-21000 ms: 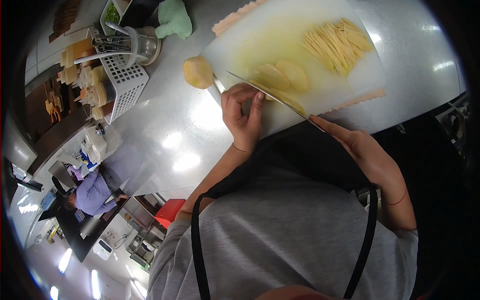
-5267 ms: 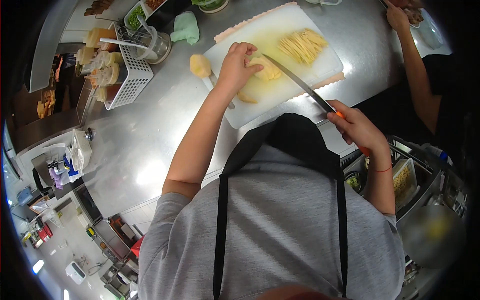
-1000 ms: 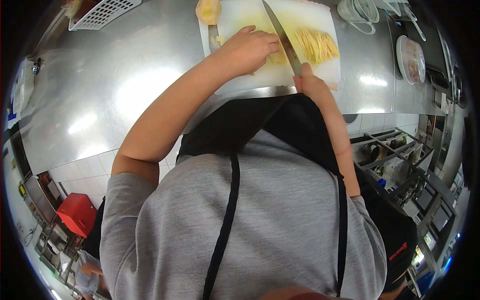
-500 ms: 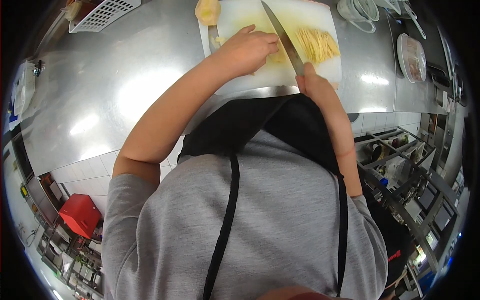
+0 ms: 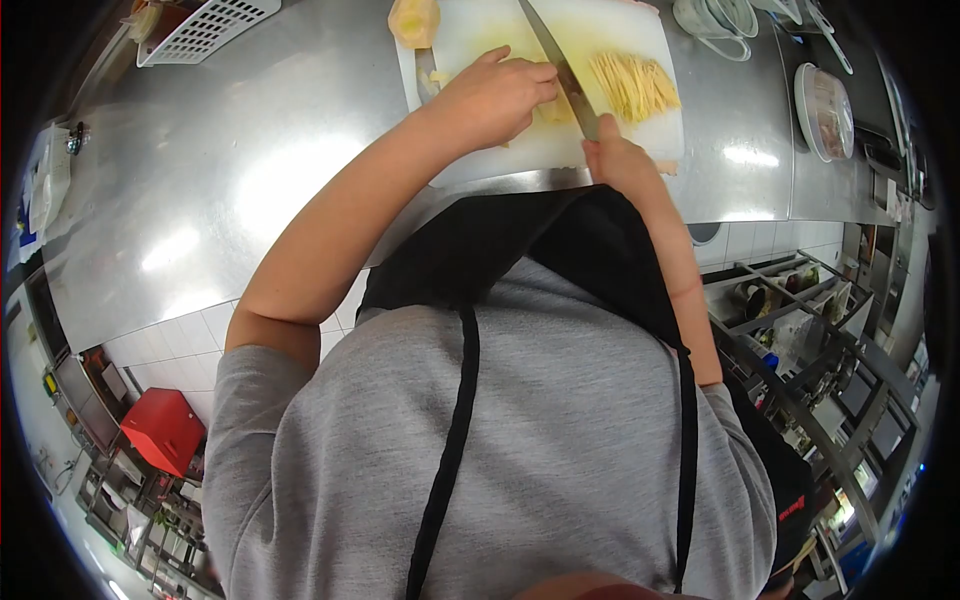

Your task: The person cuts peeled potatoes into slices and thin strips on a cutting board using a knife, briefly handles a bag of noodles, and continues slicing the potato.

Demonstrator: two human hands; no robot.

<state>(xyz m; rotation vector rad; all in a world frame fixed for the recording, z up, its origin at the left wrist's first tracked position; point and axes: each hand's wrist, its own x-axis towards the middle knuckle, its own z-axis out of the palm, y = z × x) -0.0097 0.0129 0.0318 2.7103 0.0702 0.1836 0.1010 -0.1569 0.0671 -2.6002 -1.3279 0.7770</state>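
Note:
My right hand [image 5: 622, 160] is closed around the handle of a kitchen knife [image 5: 562, 68], whose long blade points away from me over a white cutting board [image 5: 520, 160]. Against the blade's left side, my left hand [image 5: 503, 98] presses down with curled fingertips on pale yellow vegetable slices [image 5: 553, 112], mostly covered by the fingers. Right of the knife lies a pile of thin yellow shreds [image 5: 635, 87]. A peeled, pale yellow vegetable piece [image 5: 414, 22] rests at the board's far left corner. Near it, a flat metal blade [image 5: 426, 72] lies along the left edge.
The board lies on a steel worktop [image 5: 200, 230]. At far right are clear measuring jugs [image 5: 716, 22] and a lidded plastic container [image 5: 825, 113]. A white perforated basket [image 5: 210, 30] sits far left. Below the worktop, a metal rack [image 5: 800, 310] stands right and a red box [image 5: 163, 431] left.
My right hand and the knife have moved slightly away from me and to the left. My left hand stays almost in the same place on the slices.

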